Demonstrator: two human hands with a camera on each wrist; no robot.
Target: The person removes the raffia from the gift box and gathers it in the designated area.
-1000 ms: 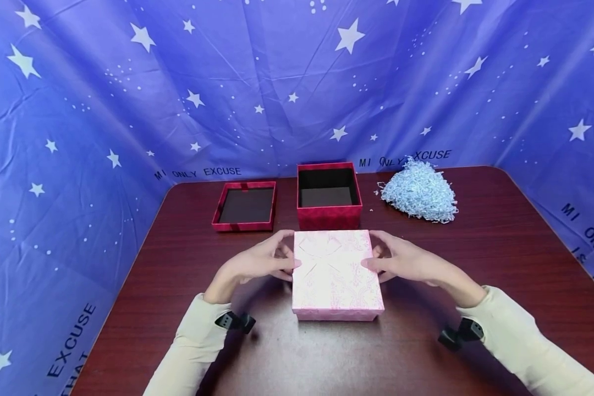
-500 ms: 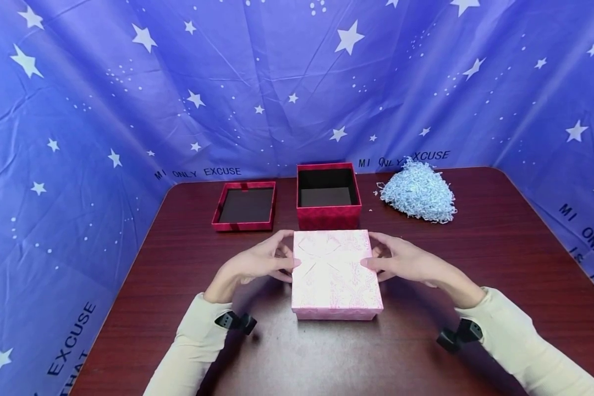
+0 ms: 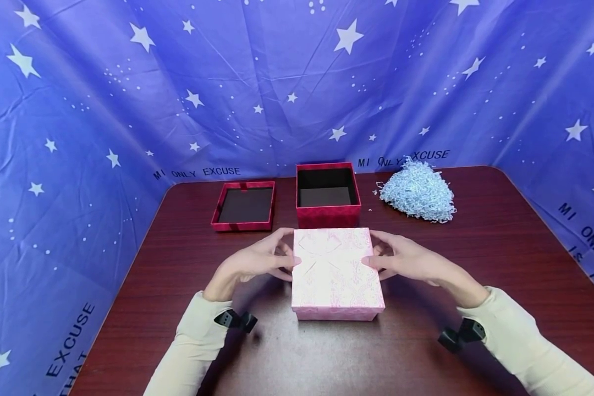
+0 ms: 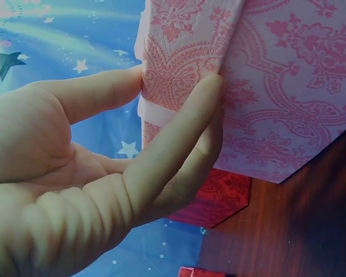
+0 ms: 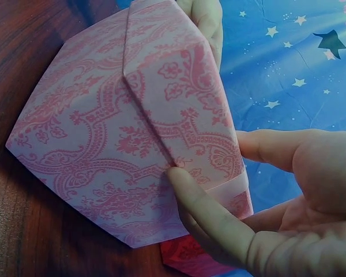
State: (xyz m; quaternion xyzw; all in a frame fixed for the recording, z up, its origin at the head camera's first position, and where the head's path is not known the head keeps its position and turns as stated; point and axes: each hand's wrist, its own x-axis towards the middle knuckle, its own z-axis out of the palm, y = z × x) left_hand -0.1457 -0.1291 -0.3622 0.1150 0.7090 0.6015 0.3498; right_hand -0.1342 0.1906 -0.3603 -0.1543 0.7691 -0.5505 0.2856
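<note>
- Pink lid (image 3: 336, 275) sits on the pink box (image 5: 98, 144); whether it has been eased up at all, I cannot tell.
- That lidded box appears to rest on the table (image 3: 168, 264), about midway between its left and right edges, nearer the person than the red box (image 3: 329, 216).
- Left hand (image 3: 259, 258): thumb at the lid's top edge, other fingers spread against its side, clamped on it.
- Right hand (image 3: 406, 258): clamped likewise from the opposite side, one fingertip at the seam where lid meets box.
- Done, by my reading: the red box by the far edge is uncovered, its red lid (image 3: 247, 204) lying apart from it, inside up, by the far left corner.
- Undone: the pink lid is not off, so the pink box's inside is hidden; light blue shredded paper (image 3: 417, 192) lies heaped toward the far right corner, outside the red box.
- Judged from this, things are at an early stage.
</note>
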